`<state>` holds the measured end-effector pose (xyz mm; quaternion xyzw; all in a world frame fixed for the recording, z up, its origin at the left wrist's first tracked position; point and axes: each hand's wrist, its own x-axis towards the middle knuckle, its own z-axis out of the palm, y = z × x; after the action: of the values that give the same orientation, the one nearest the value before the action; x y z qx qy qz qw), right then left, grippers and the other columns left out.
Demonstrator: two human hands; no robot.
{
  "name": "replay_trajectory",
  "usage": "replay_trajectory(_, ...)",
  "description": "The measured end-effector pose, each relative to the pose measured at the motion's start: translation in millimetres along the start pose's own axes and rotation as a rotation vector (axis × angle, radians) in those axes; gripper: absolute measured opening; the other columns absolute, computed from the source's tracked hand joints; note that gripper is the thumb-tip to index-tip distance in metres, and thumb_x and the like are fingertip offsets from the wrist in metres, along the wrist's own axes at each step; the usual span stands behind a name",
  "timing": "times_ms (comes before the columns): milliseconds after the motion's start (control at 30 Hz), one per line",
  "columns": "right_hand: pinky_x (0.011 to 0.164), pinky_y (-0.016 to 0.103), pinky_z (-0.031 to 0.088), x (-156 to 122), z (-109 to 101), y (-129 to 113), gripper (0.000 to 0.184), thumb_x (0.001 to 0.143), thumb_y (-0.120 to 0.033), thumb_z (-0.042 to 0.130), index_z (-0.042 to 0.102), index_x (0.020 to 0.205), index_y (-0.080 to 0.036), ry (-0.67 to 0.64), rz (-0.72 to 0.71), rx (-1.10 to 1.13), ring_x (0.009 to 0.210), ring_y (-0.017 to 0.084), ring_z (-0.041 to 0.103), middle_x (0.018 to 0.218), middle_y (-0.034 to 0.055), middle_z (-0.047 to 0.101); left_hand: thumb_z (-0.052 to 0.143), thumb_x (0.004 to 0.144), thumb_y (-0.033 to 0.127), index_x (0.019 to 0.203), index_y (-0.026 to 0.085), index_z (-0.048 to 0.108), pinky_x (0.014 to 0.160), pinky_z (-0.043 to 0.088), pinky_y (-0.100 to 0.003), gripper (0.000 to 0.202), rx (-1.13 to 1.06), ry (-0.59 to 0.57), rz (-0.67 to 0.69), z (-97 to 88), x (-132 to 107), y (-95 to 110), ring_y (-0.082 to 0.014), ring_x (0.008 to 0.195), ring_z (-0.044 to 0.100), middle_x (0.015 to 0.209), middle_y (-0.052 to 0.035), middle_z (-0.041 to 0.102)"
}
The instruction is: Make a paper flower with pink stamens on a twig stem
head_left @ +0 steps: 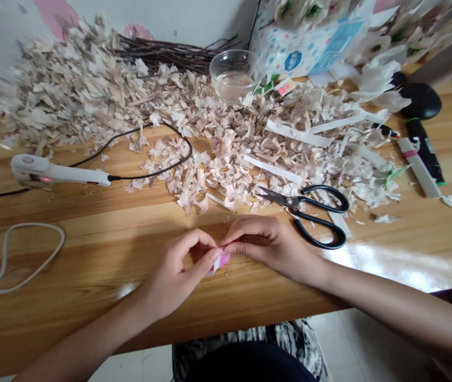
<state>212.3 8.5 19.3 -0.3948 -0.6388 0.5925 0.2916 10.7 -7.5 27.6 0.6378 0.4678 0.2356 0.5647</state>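
Observation:
Near the table's front edge, my left hand (188, 268) and my right hand (263, 246) meet at a small pink and white piece (222, 259), perhaps folded paper. Left thumb and fingers pinch its left side and top. The right fingertips pinch at its upper right, partly covering it. What exactly it is, I cannot make out. Just beyond my right hand lie black-handled scissors (292, 201), blades spread a little and pointing left.
Dried petals (226, 138) spread across the back of the wooden table (102, 233), with white paper strips (297, 132) among them. A corded white hot glue gun (59, 171) lies left. Behind are a clear plastic bowl (232, 79), dark twigs (170, 53) and a dotted box (285, 48).

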Motion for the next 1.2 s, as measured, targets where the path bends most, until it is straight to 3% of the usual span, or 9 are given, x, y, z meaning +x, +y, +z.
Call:
replay_trajectory(300,0.070,0.025,0.047,1,2,-3,0.026,0.087,-0.038,0.060,0.064,0.081,-0.013,-0.033,0.131,0.107,0.076,0.014,0.060,0.079,0.0039,0.064,0.056,0.088,0.025,0.082,0.020,0.055,0.067,0.041,-0.018,0.008,0.026,-0.001,0.003,0.5,-1,2,-0.0080,0.070,0.053,0.073,0.0052,0.056)
replay_trajectory(533,0.072,0.026,0.047,0,7,-2,0.018,0.085,-0.030,0.061,0.064,0.083,-0.012,-0.052,0.170,0.165,0.076,0.014,0.059,0.081,0.0041,0.064,0.055,0.088,0.020,0.083,0.018,0.056,0.072,0.041,-0.021,0.006,0.030,0.054,0.044,-2.6,1,-2,-0.0104,0.077,0.052,0.082,0.0016,0.055)
replay_trajectory(767,0.071,0.027,0.048,-2,10,0,0.024,0.084,-0.038,0.063,0.063,0.081,-0.015,-0.034,0.172,0.219,0.075,0.014,0.059,0.078,0.0028,0.064,0.056,0.088,0.027,0.086,0.019,0.057,0.072,0.044,-0.020,0.008,-0.047,0.027,-0.061,-1.2,0,-1,-0.0113,0.079,0.055,0.082,0.0015,0.058)
replay_trajectory(967,0.069,0.025,0.046,-3,13,-1,0.021,0.084,-0.035,0.064,0.062,0.079,-0.014,0.030,0.152,0.271,0.072,0.012,0.056,0.076,0.0015,0.061,0.061,0.084,0.023,0.080,0.019,0.057,0.066,0.044,-0.017,0.007,-0.012,0.067,-0.043,2.9,0,2,-0.0081,0.070,0.055,0.075,0.0040,0.058)
replay_trajectory(1200,0.068,0.024,0.045,-3,14,0,0.022,0.083,-0.037,0.065,0.061,0.079,-0.015,0.027,0.173,0.294,0.072,0.012,0.055,0.075,0.0006,0.060,0.058,0.086,0.022,0.082,0.019,0.058,0.073,0.044,-0.016,0.005,-0.052,0.064,-0.009,0.8,1,-1,-0.0081,0.077,0.055,0.078,0.0042,0.059)
